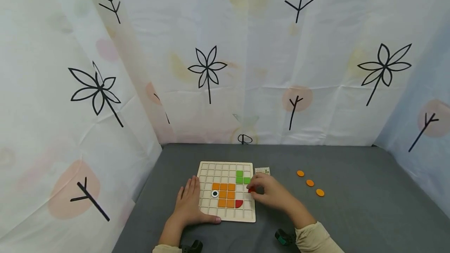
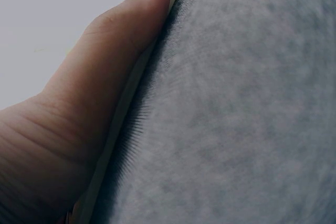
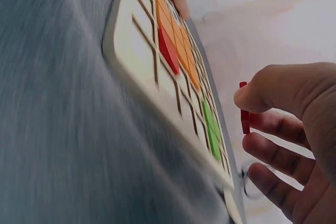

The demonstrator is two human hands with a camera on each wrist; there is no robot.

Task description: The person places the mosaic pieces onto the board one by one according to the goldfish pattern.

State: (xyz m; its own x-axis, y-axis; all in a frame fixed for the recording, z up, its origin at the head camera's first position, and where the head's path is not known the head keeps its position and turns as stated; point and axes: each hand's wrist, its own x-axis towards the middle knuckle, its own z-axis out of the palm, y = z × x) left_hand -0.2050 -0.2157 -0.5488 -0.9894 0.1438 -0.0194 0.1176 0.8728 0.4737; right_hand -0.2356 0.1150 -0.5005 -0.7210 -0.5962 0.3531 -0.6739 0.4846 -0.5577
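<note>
A light wooden grid board lies on the grey table. My left hand rests against it, fingers straight along the left edge and thumb along the near edge. Over the board's right edge, my right hand pinches a small flat red piece between thumb and fingers. Set in the grid are several orange squares, a red quarter-round piece and green squares in an L shape. Left of the orange ones sits a white round piece with a black centre.
A small card with a printed grid lies beside the board's far right corner, partly behind my right hand. Three orange discs are spread in a slanting row to the right. Patterned cloth hangs behind the table and at both sides.
</note>
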